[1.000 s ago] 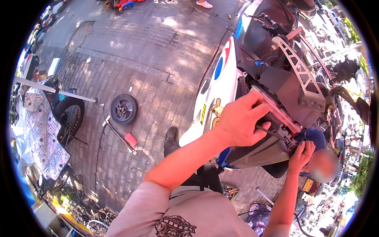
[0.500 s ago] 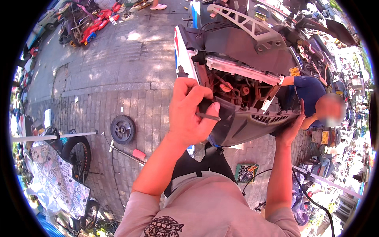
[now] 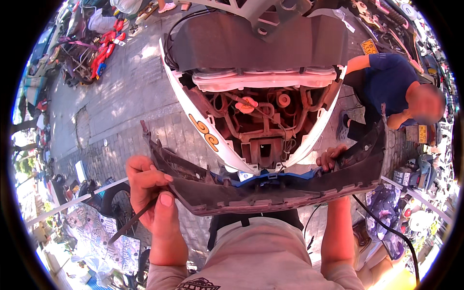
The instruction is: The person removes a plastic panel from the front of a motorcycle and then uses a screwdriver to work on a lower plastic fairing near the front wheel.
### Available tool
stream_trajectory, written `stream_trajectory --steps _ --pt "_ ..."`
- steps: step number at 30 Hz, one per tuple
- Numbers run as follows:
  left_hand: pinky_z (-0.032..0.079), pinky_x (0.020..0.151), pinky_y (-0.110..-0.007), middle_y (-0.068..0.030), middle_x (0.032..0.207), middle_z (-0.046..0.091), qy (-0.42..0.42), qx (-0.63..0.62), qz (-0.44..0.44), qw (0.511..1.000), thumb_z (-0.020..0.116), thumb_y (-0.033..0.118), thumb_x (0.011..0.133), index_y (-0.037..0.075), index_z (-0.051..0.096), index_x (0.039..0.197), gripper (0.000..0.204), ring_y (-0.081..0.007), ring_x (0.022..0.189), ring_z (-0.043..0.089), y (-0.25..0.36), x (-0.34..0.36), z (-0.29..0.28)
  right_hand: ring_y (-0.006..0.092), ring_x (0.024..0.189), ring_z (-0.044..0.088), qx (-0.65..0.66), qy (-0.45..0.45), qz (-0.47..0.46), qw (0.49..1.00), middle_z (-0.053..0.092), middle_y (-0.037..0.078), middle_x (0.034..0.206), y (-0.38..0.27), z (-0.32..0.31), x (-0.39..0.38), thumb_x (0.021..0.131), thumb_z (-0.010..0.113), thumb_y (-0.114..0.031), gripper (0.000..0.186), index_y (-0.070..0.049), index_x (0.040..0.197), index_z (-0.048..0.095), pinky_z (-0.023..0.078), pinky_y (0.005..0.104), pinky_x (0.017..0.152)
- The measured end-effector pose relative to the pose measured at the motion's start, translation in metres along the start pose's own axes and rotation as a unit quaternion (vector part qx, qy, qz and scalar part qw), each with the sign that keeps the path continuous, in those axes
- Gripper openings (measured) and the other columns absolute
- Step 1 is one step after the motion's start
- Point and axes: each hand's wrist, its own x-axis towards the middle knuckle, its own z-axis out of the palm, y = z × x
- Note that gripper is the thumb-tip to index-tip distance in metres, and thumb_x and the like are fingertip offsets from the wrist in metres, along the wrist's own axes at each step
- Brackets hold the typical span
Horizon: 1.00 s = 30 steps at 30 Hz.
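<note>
A wide black plastic fairing panel point(image 3: 270, 193) hangs between my hands, detached, its hollow, ribbed inner side facing up. My left hand point(image 3: 152, 193) pinches its left end and also holds a thin dark rod-like tool point(image 3: 129, 223), whose tip points down to the left. At the panel's right part, my right hand point(image 3: 333, 157) has its fingers over the inner edge, with the thumb hidden. Just beyond the panel stands the scooter point(image 3: 263, 53) with white side panels point(image 3: 200, 125). Its open front shows a rusty frame, pipes and a red part point(image 3: 246, 105).
At the right a person in a dark blue shirt point(image 3: 394, 82) crouches close to the scooter. A patterned cover point(image 3: 104, 237) lies over a vehicle at the lower left. Red vehicle parts point(image 3: 104, 53) lie at the upper left. A black cable point(image 3: 386, 227) runs down at the lower right.
The black panel has come away from the scooter's front and moved down toward me, baring the frame inside. My left hand has moved left and down with the tool, and the view has shifted.
</note>
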Motion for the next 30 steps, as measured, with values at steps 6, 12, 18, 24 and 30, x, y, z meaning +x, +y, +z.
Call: stream_trajectory --steps 6,12,18,24,30 --pt "0.031 0.092 -0.032 -0.0119 0.109 0.042 0.018 0.019 -0.004 1.0 0.073 0.05 0.088 0.004 0.062 0.099 0.049 -0.0197 0.099 0.037 0.005 0.004 0.017 0.0294 0.095 0.067 0.041 -0.117 0.053 0.991 0.065 0.013 0.102 -0.013 -0.03 0.002 0.105 0.064 -0.027 0.035 -0.002 0.128 0.057 0.044 0.0498 0.101" --pt "0.029 0.102 -0.036 -0.0136 0.113 0.042 0.019 -0.019 -0.019 0.999 0.063 0.039 0.09 0.004 0.057 0.102 0.037 -0.0211 0.106 0.039 0.003 0.006 0.021 0.0269 0.097 0.065 0.031 -0.108 0.072 0.991 0.063 0.012 0.104 -0.02 -0.024 0.008 0.108 0.06 -0.027 0.03 -0.006 0.129 0.057 0.041 0.048 0.103" --pt "0.032 0.09 -0.032 -0.009 0.104 0.04 0.056 -0.05 -0.04 0.996 0.066 0.046 0.089 0.006 0.056 0.092 0.042 -0.0182 0.095 0.039 0.002 0.007 0.025 0.0327 0.108 0.067 0.037 -0.052 0.085 0.994 0.067 0.016 0.109 -0.023 -0.014 0.006 0.1 0.068 -0.027 0.043 -0.001 0.133 0.059 0.04 0.0522 0.109" --pt "0.037 0.089 -0.034 -0.0085 0.103 0.04 0.062 -0.075 -0.042 0.994 0.066 0.045 0.09 0.006 0.055 0.091 0.04 -0.0183 0.095 0.044 0.0 0.008 0.028 0.0378 0.121 0.063 0.056 0.003 0.164 0.985 0.065 0.022 0.114 -0.021 -0.035 -0.014 0.095 0.073 -0.029 0.051 0.004 0.131 0.058 0.046 0.0538 0.112" --pt "0.037 0.087 -0.034 -0.0079 0.102 0.038 0.041 -0.084 -0.05 0.994 0.064 0.045 0.092 0.006 0.054 0.092 0.041 -0.0186 0.09 0.046 0.004 0.008 0.023 0.0395 0.125 0.061 0.108 0.07 0.143 0.981 0.062 0.025 0.119 -0.021 -0.003 -0.007 0.091 0.079 -0.027 0.058 0.006 0.133 0.056 0.053 0.0532 0.105"
